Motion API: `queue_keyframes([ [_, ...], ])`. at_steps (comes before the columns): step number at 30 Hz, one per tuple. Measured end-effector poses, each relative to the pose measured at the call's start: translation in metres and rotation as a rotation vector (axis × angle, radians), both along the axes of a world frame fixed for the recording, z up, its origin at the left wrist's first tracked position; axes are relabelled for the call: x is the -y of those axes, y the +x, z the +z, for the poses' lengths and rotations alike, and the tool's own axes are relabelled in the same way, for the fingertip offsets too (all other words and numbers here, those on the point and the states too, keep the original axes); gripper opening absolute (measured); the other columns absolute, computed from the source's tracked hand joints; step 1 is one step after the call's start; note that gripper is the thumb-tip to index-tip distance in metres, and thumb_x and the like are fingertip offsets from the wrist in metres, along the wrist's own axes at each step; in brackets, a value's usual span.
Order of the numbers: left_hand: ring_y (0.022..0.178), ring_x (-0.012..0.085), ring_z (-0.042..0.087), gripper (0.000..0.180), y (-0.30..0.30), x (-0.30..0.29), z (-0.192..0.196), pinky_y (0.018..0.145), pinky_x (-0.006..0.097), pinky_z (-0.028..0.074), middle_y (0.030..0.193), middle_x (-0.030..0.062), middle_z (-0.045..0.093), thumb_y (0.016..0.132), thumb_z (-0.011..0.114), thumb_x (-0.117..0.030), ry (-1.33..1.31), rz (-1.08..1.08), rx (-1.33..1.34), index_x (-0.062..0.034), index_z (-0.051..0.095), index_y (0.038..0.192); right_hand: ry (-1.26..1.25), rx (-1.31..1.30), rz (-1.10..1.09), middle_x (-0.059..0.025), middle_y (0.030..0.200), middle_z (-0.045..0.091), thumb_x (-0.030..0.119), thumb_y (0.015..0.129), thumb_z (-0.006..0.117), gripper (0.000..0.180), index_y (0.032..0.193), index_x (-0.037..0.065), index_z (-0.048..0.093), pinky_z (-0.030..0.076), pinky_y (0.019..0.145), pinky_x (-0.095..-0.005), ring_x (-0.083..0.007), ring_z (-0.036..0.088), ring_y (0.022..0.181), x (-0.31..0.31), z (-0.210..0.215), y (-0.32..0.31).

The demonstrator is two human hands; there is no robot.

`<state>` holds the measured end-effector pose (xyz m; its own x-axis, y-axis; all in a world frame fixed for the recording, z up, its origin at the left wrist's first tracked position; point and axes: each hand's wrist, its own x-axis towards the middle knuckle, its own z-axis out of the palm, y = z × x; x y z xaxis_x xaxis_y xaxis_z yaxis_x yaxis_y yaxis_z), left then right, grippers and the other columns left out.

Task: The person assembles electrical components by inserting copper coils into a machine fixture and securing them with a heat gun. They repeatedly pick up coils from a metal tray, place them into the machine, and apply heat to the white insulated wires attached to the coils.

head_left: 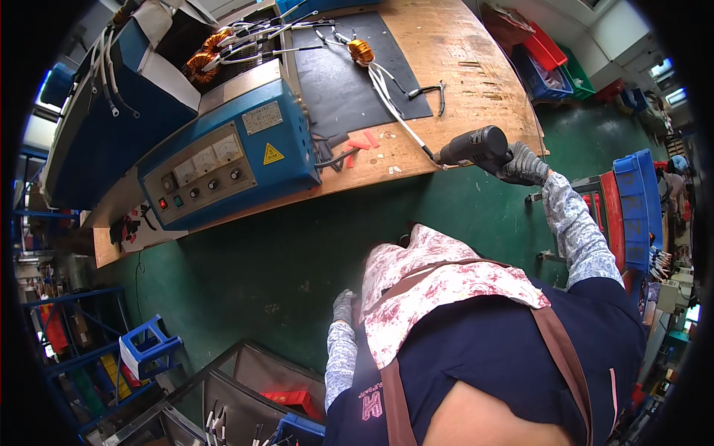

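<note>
The right hand, in a grey knit glove, has its grip wrapped tight around a black handheld power tool at the front edge of the wooden surface. The tool's tip meets a white wire leading to a copper-wound coil. The gloved left hand hangs low beside a floral apron; its grip cannot be made out.

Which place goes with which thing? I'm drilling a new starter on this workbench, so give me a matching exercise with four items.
Things:
1. black heat gun
2. copper coil
3. blue control box
4. blue stool

Places:
a. on the black mat
b. on the green floor
c. in the right hand
d. at the bench's left part

Pairs: 1-c, 2-a, 3-d, 4-b
</note>
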<state>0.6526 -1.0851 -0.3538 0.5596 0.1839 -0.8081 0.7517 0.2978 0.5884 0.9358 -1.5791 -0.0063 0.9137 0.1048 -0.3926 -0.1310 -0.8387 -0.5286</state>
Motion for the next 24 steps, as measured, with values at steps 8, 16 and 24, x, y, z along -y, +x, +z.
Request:
queue_keyframes([
  [8,0.082,0.0203,0.061,0.026,0.0,-0.023,0.0,0.078,0.031,0.049,0.091,0.0129,0.065,0.087,0.055,-0.013,0.059,-0.037,0.018,0.0001,0.056,0.109,0.01,-0.003,-0.053,-0.0047,0.073,0.064,0.014,0.053,0.077,0.039,0.088,0.002,0.065,0.046,0.065,-0.0297,-0.0143,0.059,0.068,-0.007,-0.004,0.006],
  [16,0.084,0.0201,0.061,0.029,-0.001,-0.043,-0.019,0.079,0.032,0.048,0.094,0.013,0.064,0.086,0.054,-0.016,0.067,-0.066,0.012,-0.0004,0.056,0.11,-0.027,0.008,-0.011,-0.0042,0.072,0.064,0.013,0.052,0.077,0.038,0.086,0.001,0.064,0.045,0.064,-0.0295,-0.0137,0.058,0.067,-0.015,0.003,0.008],
  [24,0.084,0.0201,0.061,0.03,0.021,-0.042,-0.009,0.077,0.032,0.049,0.095,0.0118,0.063,0.086,0.055,-0.016,0.04,-0.043,-0.037,-0.0011,0.055,0.111,-0.003,-0.053,-0.048,-0.0055,0.073,0.065,0.013,0.051,0.076,0.041,0.089,0.001,0.064,0.046,0.064,-0.0309,-0.0158,0.059,0.068,-0.021,0.01,0.026],
])
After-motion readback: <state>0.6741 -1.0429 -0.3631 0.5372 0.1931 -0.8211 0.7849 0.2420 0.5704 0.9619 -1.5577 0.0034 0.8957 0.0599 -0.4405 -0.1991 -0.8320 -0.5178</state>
